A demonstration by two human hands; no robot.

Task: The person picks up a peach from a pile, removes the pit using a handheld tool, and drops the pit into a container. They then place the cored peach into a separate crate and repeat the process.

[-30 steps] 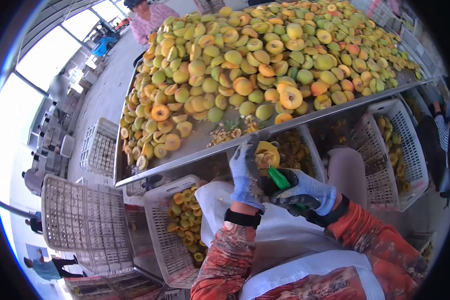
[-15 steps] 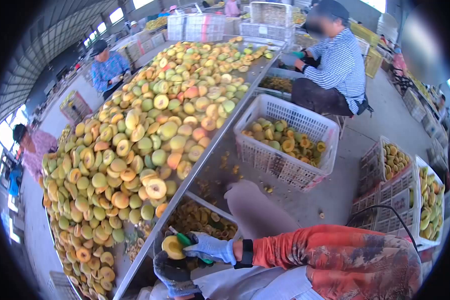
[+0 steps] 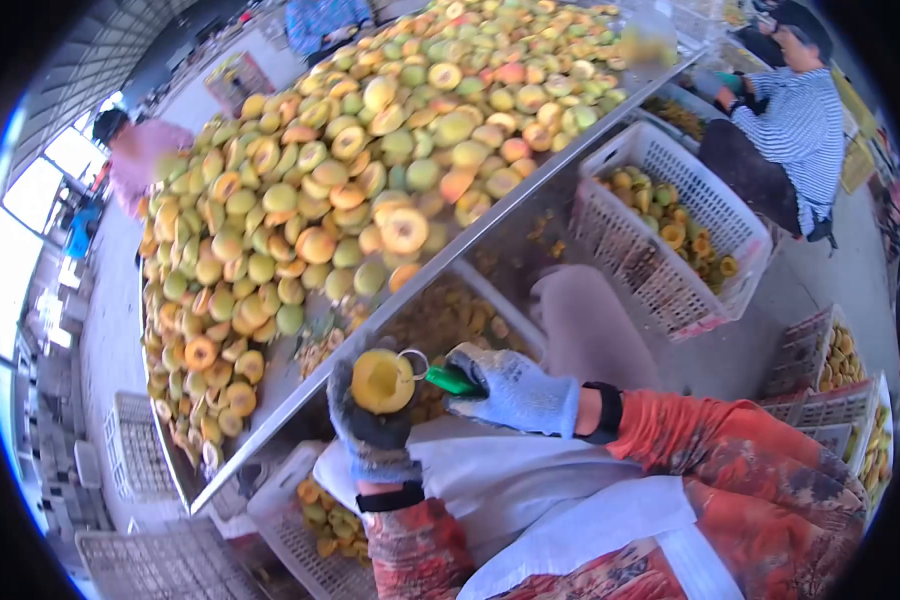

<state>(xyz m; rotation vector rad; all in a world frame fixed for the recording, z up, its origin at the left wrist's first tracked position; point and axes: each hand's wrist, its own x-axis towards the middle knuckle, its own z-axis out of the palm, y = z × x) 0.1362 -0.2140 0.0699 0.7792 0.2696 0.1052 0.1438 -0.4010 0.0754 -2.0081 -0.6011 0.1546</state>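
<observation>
My left hand (image 3: 370, 435) cups the cut fruit (image 3: 382, 385), my right hand (image 3: 515, 390) squeezes the green tool (image 3: 453, 380) (slow, gentle scrapes seem best).

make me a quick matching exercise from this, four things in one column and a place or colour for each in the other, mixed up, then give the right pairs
Things:
1. cut fruit
2. green-handled tool
3. apron
4. fruit pile

Places or colours:
A. white
B. held in the right hand
C. spread over the table
D. held in the left hand

Right pairs: 1-D, 2-B, 3-A, 4-C
</observation>
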